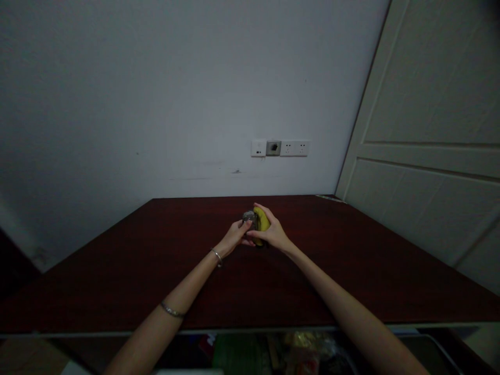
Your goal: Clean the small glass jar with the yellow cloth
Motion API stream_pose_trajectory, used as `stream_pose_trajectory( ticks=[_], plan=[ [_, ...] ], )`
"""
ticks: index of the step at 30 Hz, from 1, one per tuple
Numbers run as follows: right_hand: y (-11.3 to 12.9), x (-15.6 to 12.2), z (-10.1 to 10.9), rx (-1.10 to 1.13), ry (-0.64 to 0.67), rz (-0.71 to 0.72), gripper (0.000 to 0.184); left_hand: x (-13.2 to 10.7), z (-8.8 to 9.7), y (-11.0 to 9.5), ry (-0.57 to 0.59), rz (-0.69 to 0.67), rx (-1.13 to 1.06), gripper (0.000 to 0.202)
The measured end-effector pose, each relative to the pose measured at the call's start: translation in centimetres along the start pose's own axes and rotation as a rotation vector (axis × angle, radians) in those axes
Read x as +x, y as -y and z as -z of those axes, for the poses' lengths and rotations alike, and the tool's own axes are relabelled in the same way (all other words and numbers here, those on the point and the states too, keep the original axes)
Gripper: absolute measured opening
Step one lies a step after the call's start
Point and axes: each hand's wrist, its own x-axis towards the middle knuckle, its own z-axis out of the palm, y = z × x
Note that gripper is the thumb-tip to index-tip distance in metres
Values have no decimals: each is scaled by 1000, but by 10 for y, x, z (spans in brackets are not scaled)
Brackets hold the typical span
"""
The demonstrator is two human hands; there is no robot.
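Note:
Both hands meet over the middle of the dark red table (187,229). My left hand (235,234) is closed around a dark grey, rounded thing (249,215) with a shiny, uneven top; its kind is too small and dim to tell. Against its right side is a yellow, curved thing (263,221), which my right hand (276,235) grips with the thumb on the near side and fingers on the far side. The yellow thing touches or nearly touches the grey one, and its lower part is partly hidden by my right thumb.
Behind the table rises a pale wall (195,104) with a row of sockets (288,149). A white panelled door (425,104) stands on the right. Below the table's front edge, a green thing (240,354) and several other items lie in an open space.

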Motion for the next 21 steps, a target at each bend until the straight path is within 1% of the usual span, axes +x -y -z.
stream_pose_trajectory(
  ticks=[3,6,8,10,12,14,16,18,21],
  plan=[
    [-1,2,-1,52,-64,-49,85,4,7,4,71,5,-1,59],
    [-2,4,-2,142,-117,-159,85,5,14,5,120,18,39,61],
    [-3,6,-2,207,-157,-231,82,4,16,4,100,-29,118,61],
    [-5,7,-3,270,-190,-294,78,3,16,3,42,-128,197,63],
    [-6,7,-3,322,-204,-347,76,2,14,3,12,-209,226,77],
    [-5,7,-4,351,-193,-382,74,1,13,3,27,-230,225,91],
    [-2,6,-6,359,-169,-401,72,1,11,2,39,-242,252,97],
    [1,5,-8,354,-144,-415,70,-1,10,-1,30,-276,311,92],
    [4,4,-9,316,-121,-409,67,-4,8,-6,-1,-312,409,75]
  ],
)
